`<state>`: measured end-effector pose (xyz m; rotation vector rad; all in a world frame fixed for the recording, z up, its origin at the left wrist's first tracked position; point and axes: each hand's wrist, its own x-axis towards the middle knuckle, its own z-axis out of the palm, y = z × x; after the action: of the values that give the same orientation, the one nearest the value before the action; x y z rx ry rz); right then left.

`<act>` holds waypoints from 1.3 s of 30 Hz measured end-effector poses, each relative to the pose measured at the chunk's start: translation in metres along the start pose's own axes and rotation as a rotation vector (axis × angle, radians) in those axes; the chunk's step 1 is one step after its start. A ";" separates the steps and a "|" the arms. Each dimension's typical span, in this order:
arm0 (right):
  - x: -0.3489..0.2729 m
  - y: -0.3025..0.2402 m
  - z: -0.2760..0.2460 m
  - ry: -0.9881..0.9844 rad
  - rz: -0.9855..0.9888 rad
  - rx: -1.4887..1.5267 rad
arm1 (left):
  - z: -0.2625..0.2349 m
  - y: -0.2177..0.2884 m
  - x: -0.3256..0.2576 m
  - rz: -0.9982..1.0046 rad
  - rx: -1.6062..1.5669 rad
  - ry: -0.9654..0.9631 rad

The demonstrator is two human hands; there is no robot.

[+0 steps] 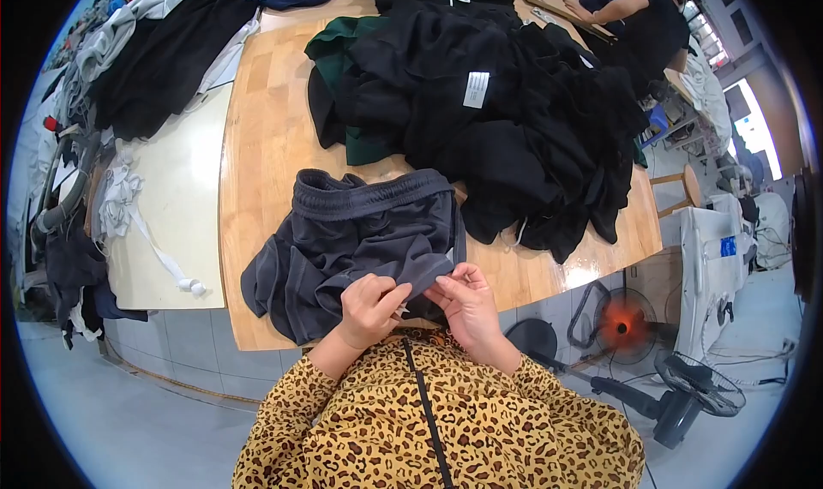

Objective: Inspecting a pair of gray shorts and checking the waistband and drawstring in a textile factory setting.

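Left hand (369, 309): fingers curled closed on the cloth, nearer the bulk.
Right hand (470, 302): thumb and forefinger pinched on the cloth edge, other fingers loosely bent.
Dark gray shorts (369, 240): on the desk (266, 103), ahead of both hands, spreading farther leftward.
Elastic waistband (377, 199): beyond the hands, running left to right.
Held edge (431, 272): between the hands, slanting away toward the right.
Black garment heap (523, 146): beyond and rightward, just beside the shorts.
In between: only the shorts' own folds.

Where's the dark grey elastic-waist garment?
Head view: the garment lies at the tan wooden table's near edge, below-left of the black clothing pile, held by left hand and right hand.
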<state>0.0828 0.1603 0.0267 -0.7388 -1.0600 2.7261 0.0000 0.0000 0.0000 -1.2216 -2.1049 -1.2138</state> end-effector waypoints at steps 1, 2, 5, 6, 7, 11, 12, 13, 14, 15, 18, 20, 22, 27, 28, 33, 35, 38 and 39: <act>0.003 0.001 0.001 0.016 -0.015 0.023 | -0.001 -0.001 0.001 -0.007 0.014 -0.015; 0.005 0.002 0.003 0.033 -0.030 0.046 | -0.003 -0.001 0.003 -0.014 0.028 -0.030; 0.005 -0.009 -0.008 0.041 0.002 0.093 | 0.007 0.014 0.009 -0.206 -0.122 -0.088; 0.006 -0.008 -0.008 0.044 0.001 0.096 | 0.000 0.016 0.009 -0.338 -0.190 -0.173; 0.006 -0.008 -0.008 0.063 0.015 0.066 | -0.002 0.019 0.012 -0.398 -0.228 -0.114; 0.004 -0.002 0.001 0.088 0.041 -0.009 | -0.002 0.025 0.021 -0.469 -0.330 -0.030; 0.005 -0.001 0.002 0.086 0.043 -0.007 | 0.000 0.027 0.023 -0.486 -0.380 -0.054; 0.004 0.001 0.002 0.092 0.039 -0.025 | 0.002 0.027 0.024 -0.459 -0.371 -0.054; 0.004 0.002 0.003 0.098 0.034 -0.044 | 0.005 0.026 0.024 -0.460 -0.367 -0.055; 0.004 0.003 0.003 0.100 0.035 -0.041 | 0.008 0.025 0.022 -0.468 -0.349 -0.058; 0.004 0.004 0.004 0.079 0.047 -0.020 | 0.009 0.023 0.020 -0.483 -0.319 -0.073; 0.004 0.006 0.003 0.073 0.062 -0.023 | 0.006 0.021 0.020 -0.490 -0.306 -0.085; 0.005 0.008 0.004 0.080 0.060 -0.018 | 0.004 0.018 0.022 -0.681 -0.456 -0.147; 0.005 0.008 0.007 0.082 0.074 0.001 | -0.001 0.011 0.029 -1.290 -1.052 -0.191; 0.005 0.007 0.008 0.074 0.074 0.007 | -0.002 0.008 0.029 -1.291 -1.053 -0.192; 0.006 0.008 0.006 0.067 0.076 0.006 | 0.000 0.003 0.025 -1.438 -1.185 -0.183; 0.007 0.007 0.005 0.079 0.076 0.021 | -0.003 0.006 0.028 -1.392 -1.077 -0.181; 0.007 0.005 0.008 0.091 0.074 0.046 | -0.007 0.008 0.020 -1.217 -0.867 -0.177; 0.008 0.005 0.007 0.092 0.075 0.046 | -0.009 0.010 0.017 -1.042 -0.697 -0.214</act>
<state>0.0727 0.1549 0.0250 -0.9043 -0.9660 2.7380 -0.0015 0.0025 0.0213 -0.3687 -2.6704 -2.4950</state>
